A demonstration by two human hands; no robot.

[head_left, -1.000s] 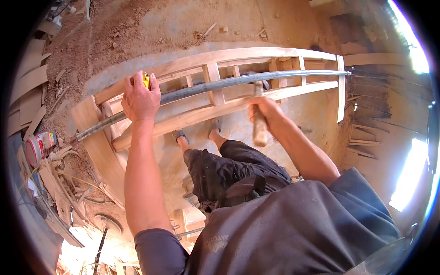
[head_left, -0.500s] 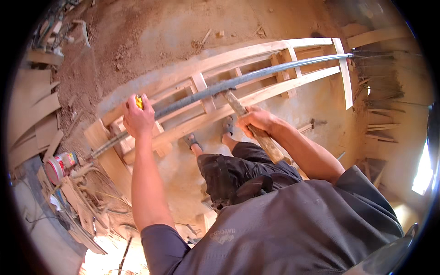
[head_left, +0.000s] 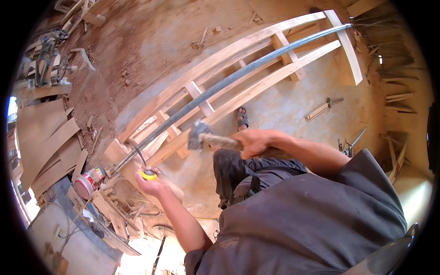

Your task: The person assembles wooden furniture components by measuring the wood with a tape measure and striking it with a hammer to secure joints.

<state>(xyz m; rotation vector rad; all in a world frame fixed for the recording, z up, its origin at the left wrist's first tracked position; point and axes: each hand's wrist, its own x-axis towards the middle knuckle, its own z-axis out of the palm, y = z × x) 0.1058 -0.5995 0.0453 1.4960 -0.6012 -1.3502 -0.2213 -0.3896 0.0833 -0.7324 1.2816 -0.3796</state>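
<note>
My left hand (head_left: 153,183) is closed round a yellow-and-black tool (head_left: 148,174) with a thin dark shaft; its exact kind is unclear. This hand is beside the near left end of a pale wooden frame (head_left: 220,117). A hammer (head_left: 222,141) is in my right hand (head_left: 255,143), gripped by its wooden handle. Its grey head, slightly blurred, points left in front of the frame's near rail. Along the frame, over its crosspieces, runs a long grey metal pipe (head_left: 247,68). The frame has curved long rails and a wide board at its right end.
A red-and-white tub (head_left: 85,186) stands at the left among wood scraps. Large thin boards (head_left: 50,137) lean farther left. Another hammer-like tool (head_left: 321,109) lies on the floor at the right. Stacked wood lines the right wall. A sandalled foot (head_left: 242,120) is close to the near rail.
My left hand has come back from over the pipe toward me, with the yellow tool. The hammer has left the pipe, its head now swung left and nearer me. The view has turned.
</note>
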